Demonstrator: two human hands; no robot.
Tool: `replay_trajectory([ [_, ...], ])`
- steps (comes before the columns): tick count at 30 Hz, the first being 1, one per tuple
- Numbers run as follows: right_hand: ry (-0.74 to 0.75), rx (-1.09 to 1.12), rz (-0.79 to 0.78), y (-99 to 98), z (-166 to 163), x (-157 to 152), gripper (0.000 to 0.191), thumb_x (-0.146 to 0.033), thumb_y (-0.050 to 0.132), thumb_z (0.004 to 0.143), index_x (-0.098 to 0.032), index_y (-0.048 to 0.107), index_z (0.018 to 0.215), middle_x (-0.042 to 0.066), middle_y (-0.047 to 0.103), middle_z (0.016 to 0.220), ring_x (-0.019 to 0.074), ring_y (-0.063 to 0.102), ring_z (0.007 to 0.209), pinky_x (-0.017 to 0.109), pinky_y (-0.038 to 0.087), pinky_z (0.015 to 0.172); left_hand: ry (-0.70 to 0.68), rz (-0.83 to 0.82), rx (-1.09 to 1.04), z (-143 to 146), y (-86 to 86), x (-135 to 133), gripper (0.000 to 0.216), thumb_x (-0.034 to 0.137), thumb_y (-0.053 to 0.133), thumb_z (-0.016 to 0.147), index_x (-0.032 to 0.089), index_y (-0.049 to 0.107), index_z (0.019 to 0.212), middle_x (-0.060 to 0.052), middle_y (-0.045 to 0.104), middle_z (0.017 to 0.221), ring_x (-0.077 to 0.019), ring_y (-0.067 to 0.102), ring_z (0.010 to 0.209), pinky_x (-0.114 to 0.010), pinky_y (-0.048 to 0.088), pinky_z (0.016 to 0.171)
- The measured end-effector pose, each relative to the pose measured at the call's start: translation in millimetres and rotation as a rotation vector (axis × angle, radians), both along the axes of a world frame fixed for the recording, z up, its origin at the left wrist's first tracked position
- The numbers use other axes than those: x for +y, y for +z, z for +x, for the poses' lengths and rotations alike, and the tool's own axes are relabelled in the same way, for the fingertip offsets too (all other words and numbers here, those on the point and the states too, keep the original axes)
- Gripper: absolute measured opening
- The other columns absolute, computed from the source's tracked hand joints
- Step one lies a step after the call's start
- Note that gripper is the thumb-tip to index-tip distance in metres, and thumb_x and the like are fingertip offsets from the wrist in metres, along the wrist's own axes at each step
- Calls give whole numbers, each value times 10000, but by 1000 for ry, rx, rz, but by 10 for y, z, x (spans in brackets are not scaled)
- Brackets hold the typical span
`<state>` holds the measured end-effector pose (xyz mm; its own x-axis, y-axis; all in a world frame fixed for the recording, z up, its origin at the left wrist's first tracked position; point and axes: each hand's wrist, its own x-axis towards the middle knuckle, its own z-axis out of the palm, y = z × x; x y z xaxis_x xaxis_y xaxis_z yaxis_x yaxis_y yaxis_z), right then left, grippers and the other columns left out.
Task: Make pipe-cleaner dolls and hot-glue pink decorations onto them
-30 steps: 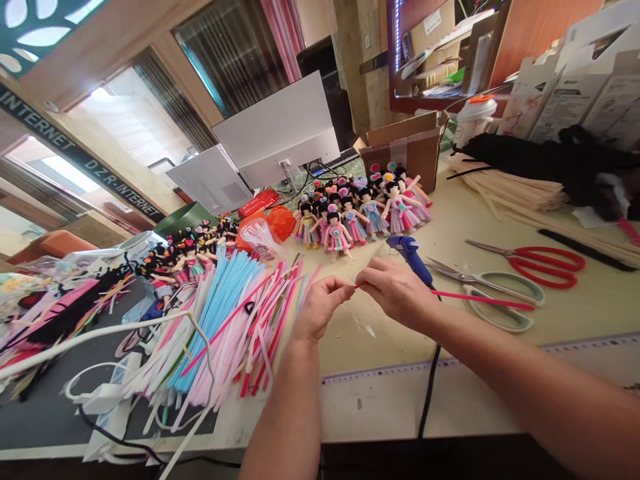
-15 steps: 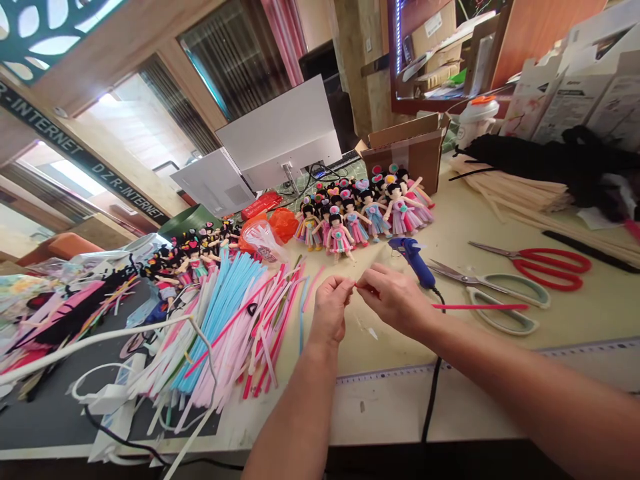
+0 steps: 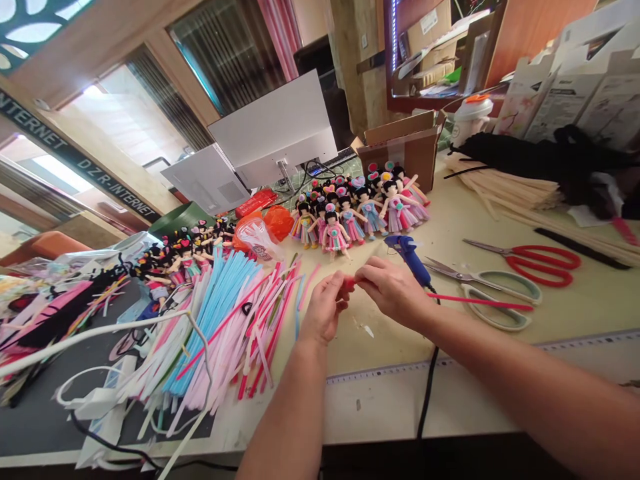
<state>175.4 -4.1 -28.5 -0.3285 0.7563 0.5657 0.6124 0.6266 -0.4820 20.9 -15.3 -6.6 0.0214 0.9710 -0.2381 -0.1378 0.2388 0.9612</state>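
My left hand (image 3: 327,303) pinches a bit of red pipe cleaner (image 3: 351,283) between thumb and fingers. My right hand (image 3: 387,285) is closed just beside it, its fingertips on the same red piece. A long red length emerges past my right wrist over the scissor handles and looks like the tail of this pipe cleaner; the part between is hidden. Close to my right hand lie a blue glue gun (image 3: 411,259) and scissors with pale green handles (image 3: 510,285). Several small dolls (image 3: 336,233) in colourful dresses stand just beyond my hands.
Bundles of blue, pink and white pipe cleaners (image 3: 227,300) lie to the left, with more dolls behind. Red-handled scissors (image 3: 543,263), beige and black stems (image 3: 535,150) are at right. A cardboard box (image 3: 400,143) and monitor (image 3: 280,127) stand behind. A black cable (image 3: 429,393) crosses the front edge.
The red tail by my right wrist has swung from level to a slight slope. More red shows between my fingertips, and my left fingers have loosened a little. The view has shifted slightly.
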Motion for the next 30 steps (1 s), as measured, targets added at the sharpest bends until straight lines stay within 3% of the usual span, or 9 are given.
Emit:
replay_trajectory([
  [5, 73, -102, 52, 51, 34, -29, 217, -151, 472, 931, -185, 640, 798, 59, 568, 831, 171, 492, 765, 279, 361, 675, -148, 38, 169, -160, 58, 30, 421, 577, 747, 602, 170, 646, 623, -23, 568, 642, -103, 420, 579, -249, 281, 542],
  [13, 94, -158, 58, 100, 47, -58, 212, -168, 486, 934, -176, 650, 799, 61, 573, 820, 170, 463, 746, 281, 337, 651, -274, 47, 175, -188, 59, 38, 298, 423, 775, 587, 179, 604, 572, 13, 506, 561, -91, 366, 535, -263, 244, 542],
  [23, 21, -53, -27, 105, 40, -59, 163, -203, 512, 910, -174, 594, 771, 32, 574, 753, 135, 508, 661, 261, 310, 590, -41, 127, 92, -44, 3, 32, 255, 329, 741, 588, 176, 540, 549, 33, 459, 535, -85, 355, 540, -261, 260, 554],
  [30, -38, -42, -23, -13, -65, -72, 196, -211, 471, 899, -178, 559, 728, 30, 550, 717, 130, 470, 607, 261, 275, 553, 128, 157, 22, 92, -108, 41, 234, 315, 714, 594, 169, 531, 582, 49, 453, 535, -73, 363, 533, -241, 292, 555],
])
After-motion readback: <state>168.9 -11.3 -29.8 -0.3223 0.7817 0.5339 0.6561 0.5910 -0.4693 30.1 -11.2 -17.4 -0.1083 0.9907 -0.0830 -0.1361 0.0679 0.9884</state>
